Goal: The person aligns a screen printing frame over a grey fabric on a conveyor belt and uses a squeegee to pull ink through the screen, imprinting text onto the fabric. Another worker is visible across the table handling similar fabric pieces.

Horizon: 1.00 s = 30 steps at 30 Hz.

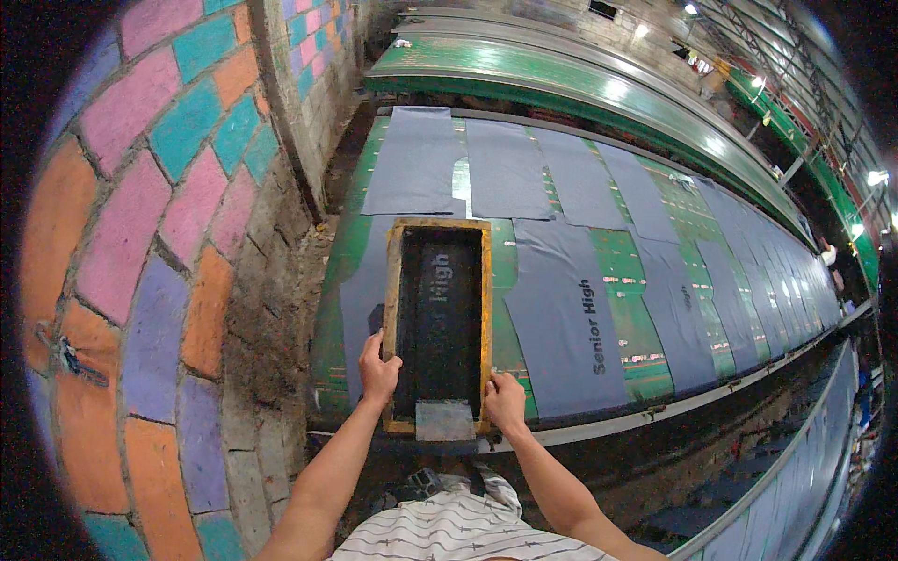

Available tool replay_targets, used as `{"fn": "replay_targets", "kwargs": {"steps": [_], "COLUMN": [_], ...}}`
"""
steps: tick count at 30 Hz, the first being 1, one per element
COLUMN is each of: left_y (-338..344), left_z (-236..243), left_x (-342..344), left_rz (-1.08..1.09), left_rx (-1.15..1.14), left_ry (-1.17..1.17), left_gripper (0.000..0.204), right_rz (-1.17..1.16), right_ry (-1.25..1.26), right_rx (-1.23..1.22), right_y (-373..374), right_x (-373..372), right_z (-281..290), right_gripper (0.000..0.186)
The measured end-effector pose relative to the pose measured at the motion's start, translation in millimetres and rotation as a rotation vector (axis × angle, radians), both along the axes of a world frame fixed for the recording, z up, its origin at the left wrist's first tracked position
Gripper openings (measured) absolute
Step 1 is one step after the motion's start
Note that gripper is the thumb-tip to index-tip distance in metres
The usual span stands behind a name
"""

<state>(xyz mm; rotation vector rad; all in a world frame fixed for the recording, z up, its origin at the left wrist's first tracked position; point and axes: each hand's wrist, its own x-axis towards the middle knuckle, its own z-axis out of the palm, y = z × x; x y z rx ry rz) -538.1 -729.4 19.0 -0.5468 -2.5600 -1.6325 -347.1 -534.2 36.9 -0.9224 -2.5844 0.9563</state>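
A screen printing frame (486, 309) with worn yellow-brown wooden sides and dark mesh lies over a grey-blue fabric piece (360, 309) at the near left end of a long green table. My left hand (379, 372) grips its left side, thumb on the edge. My right hand (505, 402) is closed on its right side near the lower corner. Pale lettering shows faintly through the mesh. Inside the near end of the frame rests a flat greyish rectangular piece (444, 421), perhaps a squeegee. Right of the frame, another fabric piece (571, 318) bears dark printed lettering.
Several more grey-blue fabric pieces (505, 168) lie in two rows along the green table (645, 374). Beyond it runs another long green table (524, 61). A wall of painted bricks (122, 280) stands close on the left. At lower right is another long surface (786, 505).
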Motion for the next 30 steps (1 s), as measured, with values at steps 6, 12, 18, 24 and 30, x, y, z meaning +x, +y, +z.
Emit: {"fn": "replay_targets", "kwargs": {"steps": [6, 12, 18, 24, 30], "left_y": [1.0, -37.7, -52.1, -79.8, -110.3], "left_z": [21.8, 9.9, 33.0, 25.0, 40.4], "left_x": [-11.2, -29.4, -14.5, -20.4, -38.2], "left_rz": [0.013, 0.073, 0.181, 0.245, 0.245], "left_rx": [-0.006, 0.005, -0.018, 0.085, 0.065], "left_ry": [0.076, -0.001, -0.100, -0.177, -0.160], "left_gripper": [0.062, 0.064, 0.069, 0.069, 0.071], "right_rz": [0.052, 0.123, 0.189, 0.227, 0.204], "right_ry": [0.039, 0.084, 0.090, 0.115, 0.190], "right_rx": [0.029, 0.013, -0.015, -0.067, -0.094], "right_y": [9.2, -15.4, -23.5, -41.5, -77.8], "right_x": [-13.3, -32.6, -41.4, -59.0, -77.2], "right_z": [2.6, 24.6, 26.0, 32.3, 33.7], "right_gripper": [0.025, 0.022, 0.022, 0.018, 0.016]}}
